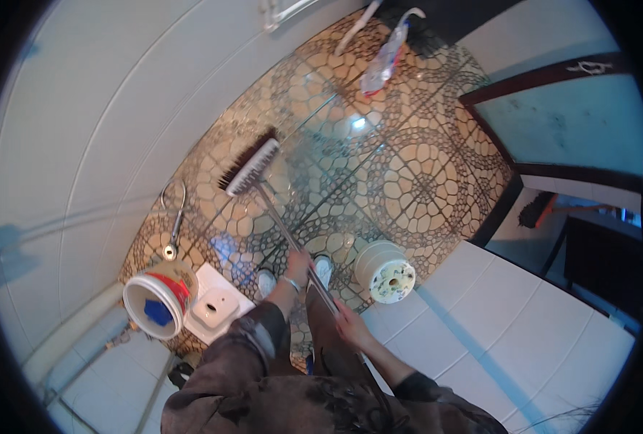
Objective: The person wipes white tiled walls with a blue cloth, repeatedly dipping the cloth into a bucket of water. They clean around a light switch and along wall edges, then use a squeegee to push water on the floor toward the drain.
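My left hand [298, 267], a bracelet at its wrist, grips the middle of a metal broom handle [279, 217]. Closer to my body, my right hand [352, 326] is closed around the handle's upper part. At the far end is a wide push-broom head [253, 165] with a light back and dark bristles. The bristles face the white tiled wall, at the pebble-patterned tile floor [424, 184]; whether they touch it, I cannot tell. My light shoes [321, 270] stand on either side of the handle's line.
Left are a white bucket [131, 295] holding something blue, a squat toilet [234, 295] and a shower head [170, 250] with hose. An upturned white bucket [375, 260] stands right. Ahead lies a clear plastic package [381, 70]. A framed frosted panel [576, 125] and another brush [538, 210] are right.
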Available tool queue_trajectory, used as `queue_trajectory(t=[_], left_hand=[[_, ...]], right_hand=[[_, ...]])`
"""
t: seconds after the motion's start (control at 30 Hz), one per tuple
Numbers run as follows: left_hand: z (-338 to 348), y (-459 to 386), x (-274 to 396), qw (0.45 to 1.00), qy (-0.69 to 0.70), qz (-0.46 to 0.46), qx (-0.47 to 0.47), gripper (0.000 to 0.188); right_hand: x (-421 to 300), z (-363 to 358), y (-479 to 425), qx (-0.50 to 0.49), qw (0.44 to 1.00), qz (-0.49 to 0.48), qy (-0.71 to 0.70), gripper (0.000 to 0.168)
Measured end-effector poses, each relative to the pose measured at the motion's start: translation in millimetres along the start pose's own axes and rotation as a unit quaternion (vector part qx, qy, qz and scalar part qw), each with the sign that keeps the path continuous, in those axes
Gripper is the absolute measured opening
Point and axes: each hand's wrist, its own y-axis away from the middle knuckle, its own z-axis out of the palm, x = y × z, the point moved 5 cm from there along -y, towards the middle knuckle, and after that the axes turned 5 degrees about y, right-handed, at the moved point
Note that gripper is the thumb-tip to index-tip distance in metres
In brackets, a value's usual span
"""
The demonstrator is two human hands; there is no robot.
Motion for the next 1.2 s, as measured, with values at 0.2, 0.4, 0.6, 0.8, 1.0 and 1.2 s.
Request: queue_trajectory(t=[0.2, 0.4, 0.6, 0.8, 1.0, 1.2], left_hand=[[121, 59, -52, 0.964, -0.244, -0.045, -0.097, 0.037], [203, -8, 165, 0.842, -0.409, 0.352, -0.013, 0.043], [318, -27, 356, 0.741, -0.367, 0.56, 0.053, 0.049], [422, -98, 430, 0.733, -0.445, 0.504, 0.103, 0.044], [450, -179, 444, 0.762, -0.468, 0.445, 0.045, 0.029], [320, -138, 445, 0.845, -0.349, 0.402, 0.06, 0.028]], right_hand=[[33, -61, 100, 0.091, 0.943, 0.175, -0.267, 0.051], [39, -154, 36, 0.195, 0.928, 0.148, -0.28, 0.039], [-7, -249, 34, 0.308, 0.943, 0.125, -0.031, 0.039], [-85, -296, 1, 0.348, 0.933, 0.059, -0.074, 0.047], [-162, -406, -143, 0.397, 0.915, -0.062, -0.033, 0.049], [-286, -538, -322, 0.375, 0.918, -0.104, -0.07, 0.045]])
